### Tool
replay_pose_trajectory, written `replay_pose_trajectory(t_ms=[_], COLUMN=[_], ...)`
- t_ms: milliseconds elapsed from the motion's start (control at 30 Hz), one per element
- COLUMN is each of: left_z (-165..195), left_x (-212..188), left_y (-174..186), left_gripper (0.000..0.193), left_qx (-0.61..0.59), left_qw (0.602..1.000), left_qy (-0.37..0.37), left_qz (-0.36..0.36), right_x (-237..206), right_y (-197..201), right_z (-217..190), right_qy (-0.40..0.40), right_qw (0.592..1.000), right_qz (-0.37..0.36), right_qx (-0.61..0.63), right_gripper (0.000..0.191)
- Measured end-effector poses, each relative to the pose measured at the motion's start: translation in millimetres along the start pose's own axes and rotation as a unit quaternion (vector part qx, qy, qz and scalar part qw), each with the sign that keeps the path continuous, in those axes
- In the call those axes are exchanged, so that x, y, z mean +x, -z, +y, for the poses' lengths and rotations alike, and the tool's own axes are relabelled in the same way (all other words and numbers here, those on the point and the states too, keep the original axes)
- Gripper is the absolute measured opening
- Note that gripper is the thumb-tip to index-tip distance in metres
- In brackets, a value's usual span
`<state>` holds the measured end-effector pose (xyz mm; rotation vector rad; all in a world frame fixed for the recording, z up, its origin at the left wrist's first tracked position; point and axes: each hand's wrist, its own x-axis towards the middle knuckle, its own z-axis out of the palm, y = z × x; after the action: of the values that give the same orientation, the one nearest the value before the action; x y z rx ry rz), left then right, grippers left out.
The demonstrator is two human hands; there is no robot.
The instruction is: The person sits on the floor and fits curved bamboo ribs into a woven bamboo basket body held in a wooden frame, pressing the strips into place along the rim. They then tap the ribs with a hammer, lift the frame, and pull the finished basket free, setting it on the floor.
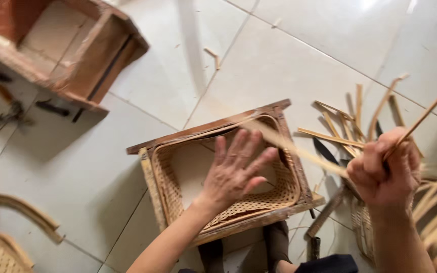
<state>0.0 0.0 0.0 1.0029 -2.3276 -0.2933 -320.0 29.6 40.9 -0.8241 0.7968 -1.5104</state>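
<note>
Both hands were busy over the floor: the left hand lay spread flat, fingers splayed, holding nothing, on the woven cane panel inside the wooden frame, which sat on the tiled floor. The right hand was fisted tight round a thin cane strip running back to the panel. That strip looked light, springy and easily kinked, best gripped close to the weave; the frame seemed stiff and sturdy.
</note>
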Motion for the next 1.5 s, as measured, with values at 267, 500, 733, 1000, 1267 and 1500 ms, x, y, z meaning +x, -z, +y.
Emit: replay_pose_trajectory(t_ms=[267, 500, 733, 1000, 1267, 1500], left_z=[16.9, 25.0, 29.3, 51.4, 29.3, -7.4], left_x=[-77.5, -93.1, -86.9, -62.3, -80.2, -68.8], left_y=[-58.6, -109.8, -123.9, -155.2, -147.8, -165.0], left_gripper=[0.028, 0.018, 0.025, 0.027, 0.025, 0.032], left_qx=[-0.249, -0.23, -0.239, -0.277, -0.363, -0.456], left_qw=[0.934, 0.925, 0.909, 0.873, 0.846, 0.778], left_qy=[0.191, 0.169, 0.137, 0.156, 0.205, 0.193], left_qz=[-0.171, -0.249, -0.313, -0.371, -0.332, -0.385], right_x=[81.8, 131.1, 135.4, 144.1, 148.0, 152.8], right_y=[-59.2, -99.7, -58.6, -25.6, -62.2, -21.0], right_z=[26.2, 65.2, 74.8, 78.6, 129.9, 85.7], right_qy=[-0.067, 0.05, -0.046, -0.062, -0.117, -0.12], right_qw=[0.957, 0.716, 0.736, 0.659, 0.605, 0.671], right_qz=[-0.114, -0.338, -0.33, -0.378, -0.375, -0.237], right_qx=[-0.257, -0.609, -0.59, -0.647, -0.692, -0.692], right_gripper=[0.052, 0.015, 0.015, 0.016, 0.029, 0.028])
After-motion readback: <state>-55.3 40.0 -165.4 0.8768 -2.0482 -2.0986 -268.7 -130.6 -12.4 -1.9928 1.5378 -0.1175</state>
